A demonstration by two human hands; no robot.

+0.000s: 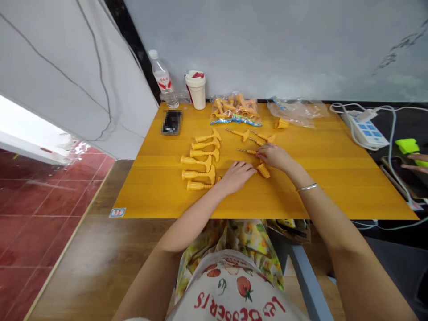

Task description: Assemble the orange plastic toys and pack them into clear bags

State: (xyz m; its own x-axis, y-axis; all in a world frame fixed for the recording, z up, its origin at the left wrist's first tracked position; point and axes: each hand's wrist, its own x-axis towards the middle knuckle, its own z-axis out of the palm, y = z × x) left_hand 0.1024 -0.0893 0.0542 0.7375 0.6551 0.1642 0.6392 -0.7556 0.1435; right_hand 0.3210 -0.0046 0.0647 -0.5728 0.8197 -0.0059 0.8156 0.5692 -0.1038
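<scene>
My left hand (238, 177) lies low over the table, palm down, its fingertips beside a loose yellow cap (263, 170). My right hand (272, 156) has its fingers pinched at a yellow corkscrew-like piece (249, 151), whose metal spiral points left. Behind it lie more such pieces, including one with a T-shaped handle (238, 133). To the left, several capped yellow pieces (197, 162) lie in a column, handles to the right; my left arm partly covers the nearest one. Another yellow cap (281, 123) sits farther back.
At the back are a water bottle (165, 82), a white cup (196, 91), a bag of yellow pieces (236, 109) and an opened plastic bag (301, 111). A blurred dark object (172, 122) lies left, a power strip (368, 131) right. Another person's fingers (416, 167) show at the right edge.
</scene>
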